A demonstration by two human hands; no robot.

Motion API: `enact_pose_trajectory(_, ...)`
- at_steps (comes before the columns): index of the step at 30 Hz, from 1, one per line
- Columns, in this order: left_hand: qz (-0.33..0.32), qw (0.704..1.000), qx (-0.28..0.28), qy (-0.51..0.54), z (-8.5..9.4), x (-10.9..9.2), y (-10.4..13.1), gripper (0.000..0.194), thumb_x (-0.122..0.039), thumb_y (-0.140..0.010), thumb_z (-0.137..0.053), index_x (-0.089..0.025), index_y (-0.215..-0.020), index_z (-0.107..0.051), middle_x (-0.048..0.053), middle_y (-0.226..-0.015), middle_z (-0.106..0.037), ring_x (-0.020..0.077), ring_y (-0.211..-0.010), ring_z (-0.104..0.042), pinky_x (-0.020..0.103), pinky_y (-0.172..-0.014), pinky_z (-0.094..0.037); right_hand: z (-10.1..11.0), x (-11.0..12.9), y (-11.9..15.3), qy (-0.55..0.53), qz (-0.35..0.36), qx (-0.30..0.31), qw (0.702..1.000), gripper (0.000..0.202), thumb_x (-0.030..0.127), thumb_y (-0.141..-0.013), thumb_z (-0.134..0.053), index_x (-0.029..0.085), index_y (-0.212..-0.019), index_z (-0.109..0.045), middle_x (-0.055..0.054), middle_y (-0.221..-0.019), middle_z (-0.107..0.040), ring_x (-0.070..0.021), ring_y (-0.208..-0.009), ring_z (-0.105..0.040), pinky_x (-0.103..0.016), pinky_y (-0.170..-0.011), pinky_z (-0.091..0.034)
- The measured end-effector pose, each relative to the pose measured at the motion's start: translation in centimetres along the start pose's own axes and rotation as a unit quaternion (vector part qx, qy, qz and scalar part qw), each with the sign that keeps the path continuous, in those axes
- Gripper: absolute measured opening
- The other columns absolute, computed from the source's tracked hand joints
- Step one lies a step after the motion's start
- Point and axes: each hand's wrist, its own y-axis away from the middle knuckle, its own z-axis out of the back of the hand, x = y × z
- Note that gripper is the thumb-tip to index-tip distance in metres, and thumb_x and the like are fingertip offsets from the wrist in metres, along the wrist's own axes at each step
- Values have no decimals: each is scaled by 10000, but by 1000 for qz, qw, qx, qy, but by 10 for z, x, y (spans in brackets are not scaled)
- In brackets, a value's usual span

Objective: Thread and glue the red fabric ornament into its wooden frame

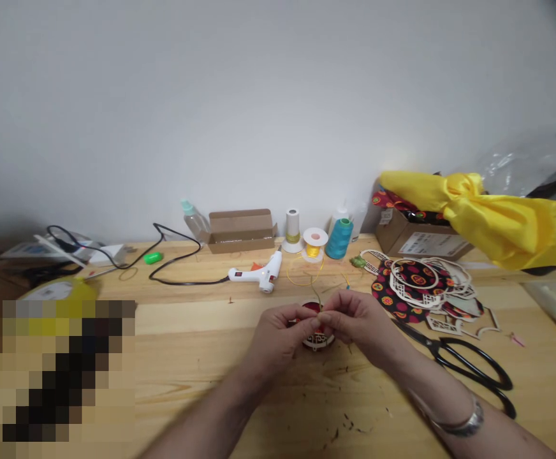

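A small round ornament [318, 342], red with a pale openwork frame, lies on the wooden table under my fingertips. A thin olive-green cord [317, 292] rises from between my hands. My left hand [285, 331] pinches the cord with thumb and forefinger from the left. From the right, my right hand [349, 319] meets it, thumb and forefinger pressed together on the cord. The fingertips nearly touch and hide part of the ornament.
Behind the hands are a white glue gun [259, 275], thread spools [340, 239] and an open cardboard box [242, 239]. Black scissors [464, 363] and patterned cutouts [402, 290] lie right. Yellow cloth [502, 217] overhangs a carton [416, 239].
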Motion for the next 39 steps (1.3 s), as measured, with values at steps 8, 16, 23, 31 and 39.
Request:
enact_pose_trajectory(8,20,1000,9,-10,2,6,-1,213,-347,-651,-661,-140,-697,-688,15,-609,-648,58,-433,-422,191,-419,-258,-1,-1,1,-7,-4,4,1000,198,296,-621,-685,146,-609,-556,42,-481,-533,-60,-421,-425,-190,-412,-320)
enact_pose_trajectory(16,-16,999,-34,39,4,-1,-3,149,-283,-631,-679,-134,-640,-679,8,-580,-635,113,-553,-539,223,-565,-408,7,4,0,180,81,-6,980,142,292,-743,-576,182,-779,-658,-12,-684,-651,-133,-609,-555,-242,-556,-416)
enact_pose_trajectory(23,-1,994,-88,59,3,-3,-5,144,-278,-643,-657,-138,-611,-653,-21,-537,-616,22,-336,-338,186,-380,-257,-1,-1,16,401,242,-12,883,192,260,-830,-479,178,-700,-595,-13,-589,-582,-114,-528,-487,-233,-504,-326)
enact_pose_trajectory(31,37,980,-48,187,4,7,-8,185,-285,-642,-665,-135,-668,-558,-14,-528,-600,-1,-310,-231,174,-344,-113,-15,-27,23,598,444,31,667,235,49,-772,-370,162,-656,-540,-51,-590,-538,-152,-528,-438,-293,-467,-261)
enact_pose_trajectory(39,45,982,-54,173,3,3,-5,184,-298,-629,-686,-135,-655,-606,-84,-388,-399,17,-329,-245,175,-344,-119,-6,-5,16,303,346,-20,887,148,245,-812,-469,175,-790,-598,-90,-887,-596,-191,-850,-533,-333,-744,-421)
